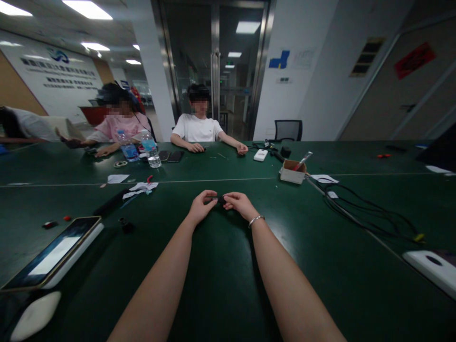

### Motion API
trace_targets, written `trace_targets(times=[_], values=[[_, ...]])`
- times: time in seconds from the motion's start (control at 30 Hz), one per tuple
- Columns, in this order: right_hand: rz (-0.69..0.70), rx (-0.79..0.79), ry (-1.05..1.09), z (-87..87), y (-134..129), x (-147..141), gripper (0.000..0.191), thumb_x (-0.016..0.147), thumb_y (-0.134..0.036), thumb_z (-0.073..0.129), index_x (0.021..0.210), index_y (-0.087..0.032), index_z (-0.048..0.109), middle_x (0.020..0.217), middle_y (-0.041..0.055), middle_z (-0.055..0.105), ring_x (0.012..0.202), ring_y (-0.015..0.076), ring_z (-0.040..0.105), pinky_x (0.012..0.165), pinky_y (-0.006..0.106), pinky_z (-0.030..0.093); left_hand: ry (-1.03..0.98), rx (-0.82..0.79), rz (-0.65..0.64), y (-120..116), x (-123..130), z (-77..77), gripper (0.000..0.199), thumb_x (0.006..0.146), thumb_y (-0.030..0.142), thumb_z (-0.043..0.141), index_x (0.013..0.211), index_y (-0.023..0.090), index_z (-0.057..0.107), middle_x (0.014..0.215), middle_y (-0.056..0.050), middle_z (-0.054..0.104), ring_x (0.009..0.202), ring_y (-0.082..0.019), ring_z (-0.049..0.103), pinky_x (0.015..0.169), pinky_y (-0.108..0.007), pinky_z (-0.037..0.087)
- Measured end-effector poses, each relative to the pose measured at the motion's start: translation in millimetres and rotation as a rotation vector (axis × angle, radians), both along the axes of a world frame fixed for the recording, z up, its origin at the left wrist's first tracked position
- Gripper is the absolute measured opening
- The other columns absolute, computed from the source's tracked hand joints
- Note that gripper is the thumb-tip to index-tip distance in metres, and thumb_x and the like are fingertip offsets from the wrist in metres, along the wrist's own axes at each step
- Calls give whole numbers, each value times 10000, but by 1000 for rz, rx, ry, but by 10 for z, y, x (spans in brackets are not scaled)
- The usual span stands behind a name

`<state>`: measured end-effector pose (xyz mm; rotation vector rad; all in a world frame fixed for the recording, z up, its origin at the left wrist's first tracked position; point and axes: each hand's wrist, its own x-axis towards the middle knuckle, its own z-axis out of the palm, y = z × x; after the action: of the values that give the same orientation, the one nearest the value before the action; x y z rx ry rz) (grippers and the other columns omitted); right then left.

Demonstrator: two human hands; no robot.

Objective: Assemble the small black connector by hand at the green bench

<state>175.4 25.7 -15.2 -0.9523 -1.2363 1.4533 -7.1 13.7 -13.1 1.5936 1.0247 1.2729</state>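
Note:
Both of my hands meet above the green table (228, 266), near its middle. A small black object (221, 200) sits between them, too small to identify. My right hand (242, 205), with a silver bracelet at the wrist, pinches its right side. My left hand (203, 208) has thumb and fingertips drawn together at its left side; whether these fingers grip the black object or some thin part of it is too small to tell.
At left lie a phone on a white block (57, 251), a white mouse (35, 316) and a small black item (125, 225). Bottles (151, 149) stand farther back. A small box (292, 172) and black cables (374, 209) are at right. Two people sit across the table.

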Motion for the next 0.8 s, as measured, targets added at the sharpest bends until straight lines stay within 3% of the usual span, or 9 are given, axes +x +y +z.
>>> trace_targets(times=[0.07, 0.2, 0.43, 0.8], values=[[3, 5, -1, 0, -2, 0, 182, 736, -190, 721, 875, -99, 647, 642, 33, 677, 557, 103, 657, 534, 175, 540, -16, -106, 43, -4, 19, -2, 318, 754, 333, 646, 1019, 164, 596, 1094, -108, 626, 874, -178, 644, 758, -342, 538], [-2, 3, -4, 10, -14, -2, 166, 727, -182, 730, 852, -101, 657, 645, 40, 678, 557, 108, 659, 528, 176, 541, 18, -156, 80, 7, 37, -28, 290, 789, 355, 600, 993, 150, 594, 845, -66, 651, 678, -139, 635, 622, -286, 528], [-4, -4, -6, -5, 5, 5, 157, 738, -159, 716, 868, -96, 657, 661, 46, 683, 553, 106, 657, 533, 177, 544, 29, 6, 16, 17, 0, -22, 283, 695, 263, 691, 950, 161, 621, 935, -67, 643, 884, -172, 632, 839, -358, 506], [1, -4, -31, -11, 20, 9, 179, 758, -237, 705, 840, -90, 644, 547, 25, 640, 494, 97, 619, 460, 164, 499, 51, 21, -50, 2, -6, -1, 257, 686, 222, 683, 928, 164, 620, 956, -51, 646, 928, -181, 619, 906, -381, 463]])
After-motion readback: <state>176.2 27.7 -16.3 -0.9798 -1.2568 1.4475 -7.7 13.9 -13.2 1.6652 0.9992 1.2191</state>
